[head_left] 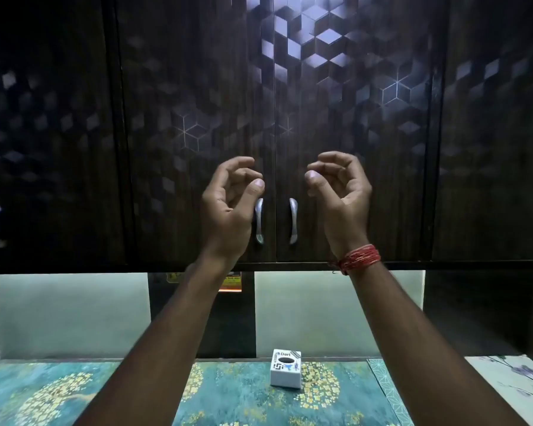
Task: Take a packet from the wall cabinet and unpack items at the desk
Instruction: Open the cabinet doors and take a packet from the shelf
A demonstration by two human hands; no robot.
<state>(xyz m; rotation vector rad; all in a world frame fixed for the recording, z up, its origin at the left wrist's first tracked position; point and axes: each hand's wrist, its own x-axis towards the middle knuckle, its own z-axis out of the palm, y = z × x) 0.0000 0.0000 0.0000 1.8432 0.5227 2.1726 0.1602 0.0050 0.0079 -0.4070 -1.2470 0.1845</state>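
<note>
Two hands are raised before the closed double doors of the wall cabinet [197,118]: the left hand [228,204] just beside the left door handle [259,221], the right hand [340,192] near the right door handle [293,221]. Both are loosely curled, empty, nothing gripped. No packet can be seen; it is presumably shut inside. Both handles are slim and close together, so fingers could slip off, or one door could be swung into the other arm. On the counter [243,401] below, a small white box [286,368] is marked "Dart"; its other print cannot be read. A red thread band [359,259] is worn at the right wrist.
</note>
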